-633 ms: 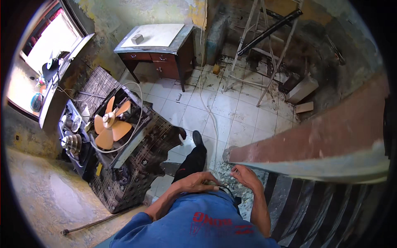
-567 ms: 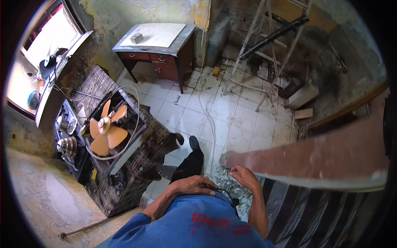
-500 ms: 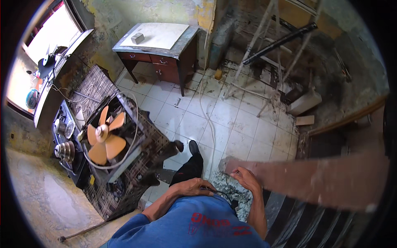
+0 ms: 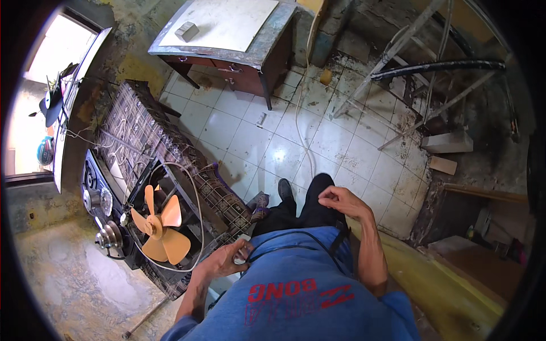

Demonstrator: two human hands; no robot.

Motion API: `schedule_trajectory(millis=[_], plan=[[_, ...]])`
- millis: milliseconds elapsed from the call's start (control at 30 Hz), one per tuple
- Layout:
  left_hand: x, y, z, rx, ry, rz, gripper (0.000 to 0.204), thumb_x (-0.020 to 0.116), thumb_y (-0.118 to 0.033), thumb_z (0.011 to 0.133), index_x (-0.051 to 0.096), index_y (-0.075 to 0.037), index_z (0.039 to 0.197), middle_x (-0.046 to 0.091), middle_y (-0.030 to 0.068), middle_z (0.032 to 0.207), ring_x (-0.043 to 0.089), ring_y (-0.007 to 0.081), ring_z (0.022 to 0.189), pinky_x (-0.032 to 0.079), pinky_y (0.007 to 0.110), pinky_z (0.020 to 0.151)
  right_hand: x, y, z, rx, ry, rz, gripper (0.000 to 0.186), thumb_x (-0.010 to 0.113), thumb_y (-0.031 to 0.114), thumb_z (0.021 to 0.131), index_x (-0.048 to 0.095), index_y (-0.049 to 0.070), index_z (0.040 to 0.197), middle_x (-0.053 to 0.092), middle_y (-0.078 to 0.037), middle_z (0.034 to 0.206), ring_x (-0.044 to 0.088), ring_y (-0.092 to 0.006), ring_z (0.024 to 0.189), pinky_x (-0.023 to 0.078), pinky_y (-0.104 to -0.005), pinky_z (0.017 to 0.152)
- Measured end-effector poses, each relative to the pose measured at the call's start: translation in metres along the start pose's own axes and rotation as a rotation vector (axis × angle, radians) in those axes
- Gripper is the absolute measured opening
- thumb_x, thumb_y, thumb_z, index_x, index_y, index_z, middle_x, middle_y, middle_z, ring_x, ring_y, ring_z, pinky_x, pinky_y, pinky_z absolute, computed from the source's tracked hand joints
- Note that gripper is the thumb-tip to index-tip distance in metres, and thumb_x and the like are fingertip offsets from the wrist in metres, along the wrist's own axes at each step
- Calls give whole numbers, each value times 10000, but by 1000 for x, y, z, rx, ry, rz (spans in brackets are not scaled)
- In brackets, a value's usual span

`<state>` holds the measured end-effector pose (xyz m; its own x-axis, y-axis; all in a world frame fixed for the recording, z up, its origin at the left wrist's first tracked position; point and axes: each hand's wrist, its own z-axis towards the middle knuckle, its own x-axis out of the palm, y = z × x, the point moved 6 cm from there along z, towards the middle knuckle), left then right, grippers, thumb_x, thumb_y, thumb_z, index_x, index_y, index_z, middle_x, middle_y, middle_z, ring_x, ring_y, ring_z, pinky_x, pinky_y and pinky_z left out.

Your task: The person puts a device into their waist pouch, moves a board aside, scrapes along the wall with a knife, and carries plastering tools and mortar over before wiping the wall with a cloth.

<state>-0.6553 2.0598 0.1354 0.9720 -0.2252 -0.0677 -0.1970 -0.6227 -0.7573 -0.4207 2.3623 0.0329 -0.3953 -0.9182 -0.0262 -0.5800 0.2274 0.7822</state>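
Floor (image 4: 347, 139) laid with white tiles, soiled in places, light mirrored near middle. Walls (image 4: 142, 34) mottled, surface worn in patches. Brown desk (image 4: 278, 54) set near far wall, top partly covered by white board (image 4: 227, 23), drawers (image 4: 245, 73) fitted in front. Daylight admitted through window (image 4: 68, 45) at left. Ladder (image 4: 406, 40) stood at right.

I see both forearms bare, reaching up from below, well apart on either side of the torso. My left forearm (image 4: 196, 288) slants inward to the left hand (image 4: 230, 254), low by the waist, its fingers bent inward; I can't make out whether they grip anything. My right forearm (image 4: 372, 256) rises steeply, and the right hand (image 4: 346, 202) bends left in front of the right thigh (image 4: 317, 194), fingers loosely curled, thumb near the index finger.
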Motion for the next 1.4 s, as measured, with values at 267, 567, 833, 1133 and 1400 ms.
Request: schedule_trajectory(millis=[267, 567, 833, 1133, 1400], plan=[[-25, -40, 40, -102, -458, 210, 361, 717, -226, 945, 654, -105, 1278, 699, 113, 1052, 708, 328, 979, 571, 438, 830, -36, 120, 70, 44, 472, -10, 300, 736, 273, 1007, 711, 54, 1210, 717, -21, 1015, 652, -108, 923, 527, -273, 823], [-91, -98, 155, -25, -406, -461, 440, 776, -275, 963, 691, -43, 1326, 718, 88, 1244, 676, 222, 1162, 523, 380, 1004, -171, 168, 231, -187, 224, -364, 352, 724, 329, 981, 712, 0, 1108, 724, -94, 964, 646, -188, 879, 529, -343, 812], [-188, -28, 216, 128, -1068, -1420, 501, 654, -333, 1043, 555, -71, 1458, 653, 108, 1262, 654, 284, 1171, 514, 443, 1061, -239, 199, 331, -112, 86, -494, 347, 741, 333, 972, 702, 21, 1117, 696, -51, 901, 625, -147, 793, 519, -323, 728], [-285, 24, 406, 207, -707, -1813, 484, 693, -369, 1001, 563, -135, 1404, 654, 133, 1248, 674, 297, 1101, 533, 431, 972, -217, 247, 401, 62, 61, -209, 340, 721, 301, 1001, 662, 63, 1237, 702, -44, 974, 670, -128, 813, 540, -286, 702], [-312, -51, 496, 108, -539, -1665, 655, 668, -442, 1006, 415, -139, 1529, 606, 173, 1392, 604, 325, 1256, 452, 497, 1096, -269, 253, 493, 86, -294, 192, 405, 700, 347, 1023, 591, 116, 1337, 675, -57, 1028, 669, -207, 923, 562, -385, 818]])
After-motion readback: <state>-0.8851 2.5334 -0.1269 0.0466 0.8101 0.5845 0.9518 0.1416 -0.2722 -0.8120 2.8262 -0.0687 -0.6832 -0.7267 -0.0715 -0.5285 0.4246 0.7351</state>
